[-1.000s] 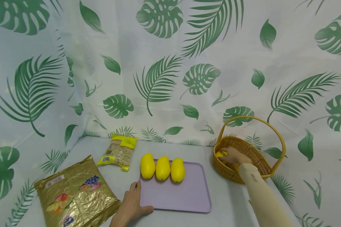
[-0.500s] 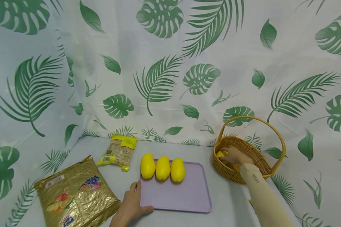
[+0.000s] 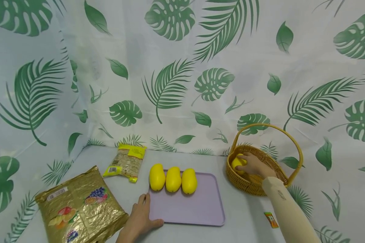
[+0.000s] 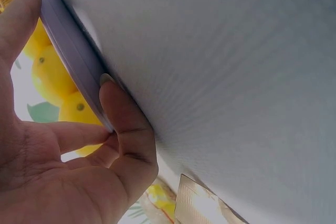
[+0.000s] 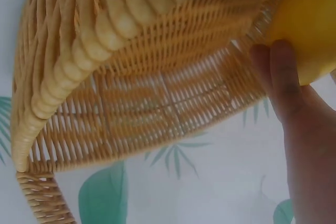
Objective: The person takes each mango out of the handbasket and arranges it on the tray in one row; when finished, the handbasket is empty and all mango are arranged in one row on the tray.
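Observation:
My left hand (image 3: 141, 216) grips the near left corner of a lilac tray (image 3: 188, 212), thumb on the front edge and fingers along the left side. In the left wrist view, the fingertips (image 4: 123, 103) press the tray's rim (image 4: 79, 66). Three smooth yellow mangoes (image 3: 173, 179) lie side by side along the tray's far left part. Inside the wicker basket (image 3: 246, 187) on the right, my right hand (image 3: 255, 165) holds another yellow mango (image 3: 238, 165) near the left wall. The right wrist view shows fingers against this mango (image 5: 310, 24); its far side is out of frame.
A gold foil bag (image 3: 82, 206) with fruit pictures lies at the left. Behind it is a yellow-trimmed clear packet (image 3: 127, 163). A small orange and green sachet (image 3: 271, 220) lies near my right sleeve. The basket's tall handle (image 3: 266, 125) arches above my right hand.
My right hand has drawn the mango up a little inside the basket, so more of it shows. The right forearm has shifted right, uncovering the sachet. The left hand stays on the tray.

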`<state>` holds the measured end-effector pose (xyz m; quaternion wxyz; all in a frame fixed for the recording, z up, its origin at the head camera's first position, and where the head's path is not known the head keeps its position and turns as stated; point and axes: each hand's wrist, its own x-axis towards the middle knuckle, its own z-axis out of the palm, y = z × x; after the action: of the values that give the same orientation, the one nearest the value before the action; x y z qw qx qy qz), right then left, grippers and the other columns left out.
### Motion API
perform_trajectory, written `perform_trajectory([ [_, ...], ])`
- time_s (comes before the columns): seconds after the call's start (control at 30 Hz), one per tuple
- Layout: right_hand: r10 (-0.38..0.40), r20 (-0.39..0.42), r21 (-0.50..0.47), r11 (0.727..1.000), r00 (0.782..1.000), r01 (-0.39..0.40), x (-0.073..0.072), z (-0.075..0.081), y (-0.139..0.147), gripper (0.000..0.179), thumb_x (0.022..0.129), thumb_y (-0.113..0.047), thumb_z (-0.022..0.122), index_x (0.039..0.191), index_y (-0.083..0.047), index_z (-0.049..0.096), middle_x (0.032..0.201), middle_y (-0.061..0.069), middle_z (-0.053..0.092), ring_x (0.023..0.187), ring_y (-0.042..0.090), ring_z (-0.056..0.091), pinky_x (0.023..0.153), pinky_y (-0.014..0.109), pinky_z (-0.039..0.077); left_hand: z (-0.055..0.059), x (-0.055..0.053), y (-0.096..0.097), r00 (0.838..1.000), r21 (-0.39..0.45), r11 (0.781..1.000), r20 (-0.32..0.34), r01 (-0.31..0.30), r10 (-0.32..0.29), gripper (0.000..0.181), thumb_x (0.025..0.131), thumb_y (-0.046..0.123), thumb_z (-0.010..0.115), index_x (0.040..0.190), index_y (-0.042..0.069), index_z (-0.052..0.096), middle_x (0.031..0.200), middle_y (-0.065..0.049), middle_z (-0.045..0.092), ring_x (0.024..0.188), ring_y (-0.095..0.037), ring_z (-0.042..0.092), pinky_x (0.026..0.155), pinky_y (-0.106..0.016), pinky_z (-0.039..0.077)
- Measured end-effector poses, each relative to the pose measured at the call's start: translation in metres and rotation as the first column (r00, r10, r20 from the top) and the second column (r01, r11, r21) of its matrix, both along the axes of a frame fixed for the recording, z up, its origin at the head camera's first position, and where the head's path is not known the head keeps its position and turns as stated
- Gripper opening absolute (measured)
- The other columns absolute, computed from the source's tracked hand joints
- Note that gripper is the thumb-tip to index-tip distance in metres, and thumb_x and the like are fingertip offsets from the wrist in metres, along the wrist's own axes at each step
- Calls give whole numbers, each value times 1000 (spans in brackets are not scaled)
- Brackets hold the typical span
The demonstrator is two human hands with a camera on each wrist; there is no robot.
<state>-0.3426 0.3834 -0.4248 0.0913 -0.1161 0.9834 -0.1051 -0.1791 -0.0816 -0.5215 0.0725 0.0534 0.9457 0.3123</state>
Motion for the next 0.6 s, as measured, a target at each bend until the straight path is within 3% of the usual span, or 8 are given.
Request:
perform_trajectory([
  [0.33,5,-64,-95,995,998,-11,18,6,0,76,95,-49,64,150,-1,43,156,37,27,138,62,31,106,74,35,1,0,1,1000,-10,1000,14,-8,8,117,67,47,90,149,-13,33,149,-31,38,113,-52,53,97,-62,50],
  [0.6,-3,-90,-116,993,996,-7,31,12,-3,74,95,-49,63,150,-2,44,157,37,24,139,62,30,106,75,34,1,0,1,1000,-13,1000,4,3,-3,117,68,47,90,149,-14,32,149,-32,37,114,-56,52,98,-63,49],
])
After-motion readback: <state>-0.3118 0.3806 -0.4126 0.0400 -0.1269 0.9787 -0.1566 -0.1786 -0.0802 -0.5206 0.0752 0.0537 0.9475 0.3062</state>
